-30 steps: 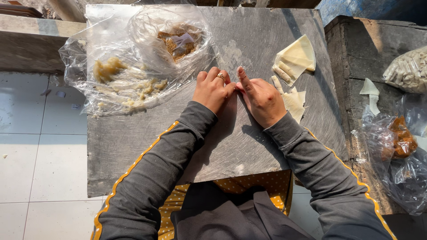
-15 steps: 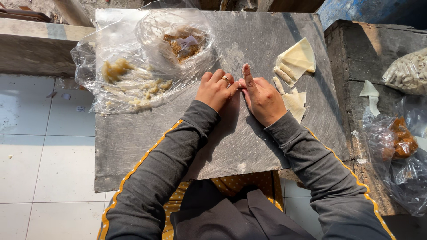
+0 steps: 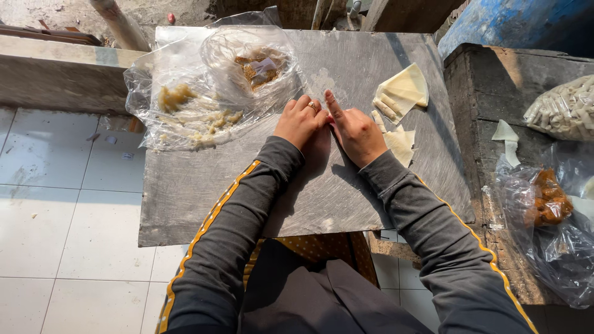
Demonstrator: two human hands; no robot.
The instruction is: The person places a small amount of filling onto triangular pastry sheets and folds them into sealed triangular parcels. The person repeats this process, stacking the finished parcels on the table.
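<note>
Hands barely shifted since earlier; right index now raised higher. Left hand (image 3: pixel 301 121) knuckles-up, fingers curled together, pressing on the grey board (image 3: pixel 260 192) near its middle. Right hand (image 3: pixel 357 131) touching it, fingers curled, index pointing up; what they pinch is hidden. Pale dough wrappers (image 3: pixel 403 91) just right, near the right edge. Plastic bag with filling (image 3: pixel 204 93) at far-left corner. White tiled floor (image 3: pixel 55 210) to the left.

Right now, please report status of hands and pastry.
Left hand and right hand together on metal board. Pastry sheets beside right hand. Filling bag at left.
</note>
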